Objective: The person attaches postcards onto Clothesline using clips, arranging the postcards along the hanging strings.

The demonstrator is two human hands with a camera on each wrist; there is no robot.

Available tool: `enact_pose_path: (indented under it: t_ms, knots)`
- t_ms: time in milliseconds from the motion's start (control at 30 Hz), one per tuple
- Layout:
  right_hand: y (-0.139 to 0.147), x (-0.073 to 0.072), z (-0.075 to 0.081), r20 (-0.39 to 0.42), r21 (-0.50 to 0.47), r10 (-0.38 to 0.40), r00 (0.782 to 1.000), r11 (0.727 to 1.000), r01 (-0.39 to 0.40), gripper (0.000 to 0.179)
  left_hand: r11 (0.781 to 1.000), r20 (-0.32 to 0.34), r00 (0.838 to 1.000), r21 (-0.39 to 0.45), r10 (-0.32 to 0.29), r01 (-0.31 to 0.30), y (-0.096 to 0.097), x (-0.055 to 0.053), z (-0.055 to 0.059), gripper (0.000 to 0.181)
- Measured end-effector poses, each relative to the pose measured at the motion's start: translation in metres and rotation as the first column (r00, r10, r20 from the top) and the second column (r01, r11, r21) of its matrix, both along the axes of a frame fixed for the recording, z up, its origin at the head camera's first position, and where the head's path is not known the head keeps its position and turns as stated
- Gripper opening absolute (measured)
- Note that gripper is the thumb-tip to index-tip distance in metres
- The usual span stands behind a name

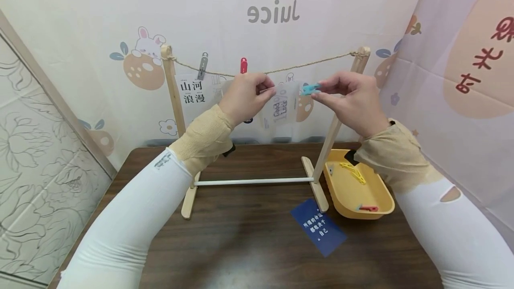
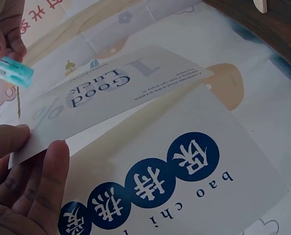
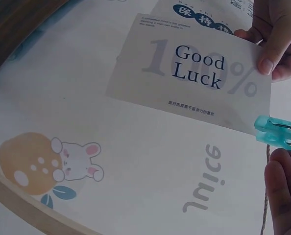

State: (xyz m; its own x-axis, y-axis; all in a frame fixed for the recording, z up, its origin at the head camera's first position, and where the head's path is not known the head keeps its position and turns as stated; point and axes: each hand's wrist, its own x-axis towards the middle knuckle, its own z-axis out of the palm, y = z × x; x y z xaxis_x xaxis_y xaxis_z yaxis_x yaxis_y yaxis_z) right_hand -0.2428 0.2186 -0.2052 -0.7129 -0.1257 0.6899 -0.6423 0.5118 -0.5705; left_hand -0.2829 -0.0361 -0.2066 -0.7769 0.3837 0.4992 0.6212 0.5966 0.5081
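Observation:
My left hand (image 1: 249, 97) pinches a white "Good Luck" card (image 1: 284, 109) by a corner, just under the twine (image 1: 313, 63). In my right hand (image 1: 357, 101) a teal clothespin (image 3: 278, 131) is pinched between thumb and fingers. Its tip is at the card's free upper corner in the right wrist view; whether it bites the paper I cannot tell. Behind the left hand hangs a card with blue circles (image 2: 229, 117), below a red clothespin (image 1: 243, 64). Farther left, a grey clothespin (image 1: 202, 67) is on the twine above a card with black characters (image 1: 192, 108).
A wooden frame (image 1: 329, 144) with a white crossbar (image 1: 253, 181) carries the twine. Right of it stands a yellow basket (image 1: 341, 200) holding yellow clothespins (image 1: 354, 173) and a red one (image 1: 368, 208). A blue card (image 1: 327, 240) lies on the brown table (image 1: 241, 235) by the frame's right foot.

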Motion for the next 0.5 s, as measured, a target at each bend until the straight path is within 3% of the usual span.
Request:
enact_pose_path:
  t_ms: [500]
  knots:
    - [-0.01, -0.006, 0.026, -0.038, 0.001, -0.018, 0.999, 1.0, 0.018, 0.012, 0.999, -0.01, 0.999, -0.037, 0.035, -0.035, 0.005, -0.002, 0.005, 0.02]
